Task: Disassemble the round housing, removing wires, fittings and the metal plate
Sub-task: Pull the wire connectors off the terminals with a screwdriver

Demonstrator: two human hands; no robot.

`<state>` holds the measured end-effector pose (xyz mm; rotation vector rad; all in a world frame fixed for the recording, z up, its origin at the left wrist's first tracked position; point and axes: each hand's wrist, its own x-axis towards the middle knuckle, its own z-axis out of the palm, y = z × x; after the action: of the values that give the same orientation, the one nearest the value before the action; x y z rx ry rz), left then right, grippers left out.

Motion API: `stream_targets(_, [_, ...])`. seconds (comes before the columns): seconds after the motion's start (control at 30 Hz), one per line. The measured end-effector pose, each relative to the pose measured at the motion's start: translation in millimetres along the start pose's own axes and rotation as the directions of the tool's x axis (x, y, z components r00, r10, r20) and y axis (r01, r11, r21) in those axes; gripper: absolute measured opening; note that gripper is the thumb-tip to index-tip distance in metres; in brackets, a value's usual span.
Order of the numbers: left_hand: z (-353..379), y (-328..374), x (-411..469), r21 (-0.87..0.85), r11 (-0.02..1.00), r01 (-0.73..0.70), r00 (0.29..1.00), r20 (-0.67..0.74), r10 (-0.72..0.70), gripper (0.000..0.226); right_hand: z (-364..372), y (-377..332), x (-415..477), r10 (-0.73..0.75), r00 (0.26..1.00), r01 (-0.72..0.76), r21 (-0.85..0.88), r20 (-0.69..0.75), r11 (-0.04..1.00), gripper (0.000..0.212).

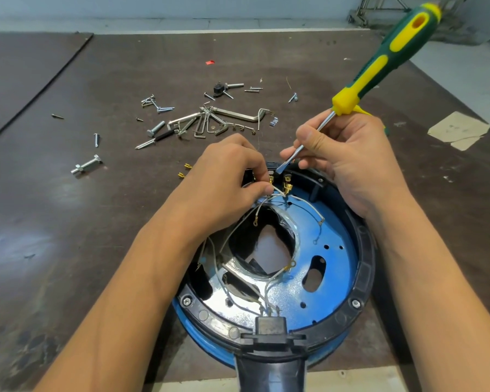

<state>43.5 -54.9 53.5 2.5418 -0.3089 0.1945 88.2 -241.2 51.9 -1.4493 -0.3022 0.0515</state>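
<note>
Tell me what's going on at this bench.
A person is stripping a round blue-and-black housing on a dark brown table. The left hand pinches thin white wires by the brass terminals at the housing's far rim. The right hand grips a green-and-yellow flat-blade screwdriver by its metal shaft, with the tip just above those terminals. Other wires run to a black connector block at the near rim. Loose silver screws and bolts and hex keys lie beyond.
</note>
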Motion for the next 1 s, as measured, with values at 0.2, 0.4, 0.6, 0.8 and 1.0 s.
stream_targets(0.2, [-1.1,-0.2,0.0,0.019,1.000,-0.004,1.000,0.022,0.004,0.007,-1.7,1.0,-0.2,-0.005,1.000,0.005,0.015,0.020,1.000,0.014])
stream_targets(0.4, [-3.4,0.8,-0.7,0.032,0.999,-0.014,0.999,0.053,0.012,0.008,0.9,2.3,0.3,-0.076,0.993,0.087,-0.121,0.095,0.989,0.013])
stream_targets(0.6, [-4.9,1.1,-1.4,-0.126,0.992,0.027,0.999,-0.016,-0.029,0.013,0.1,-0.9,-1.6,-0.087,0.996,0.087,-0.002,-0.019,0.996,0.015])
stream_targets(0.8, [-14.6,0.0,-4.1,-0.449,0.893,0.018,0.981,-0.163,-0.102,0.009,2.5,-2.2,-1.6,-0.087,0.995,0.090,0.044,-0.048,0.995,0.011])
stream_targets(1.0, [-33.7,-38.5,-8.0,-0.232,0.970,0.074,0.939,-0.312,-0.146,0.012,0.4,-2.7,0.5,-0.109,0.994,0.108,-0.036,-0.012,0.993,0.009])
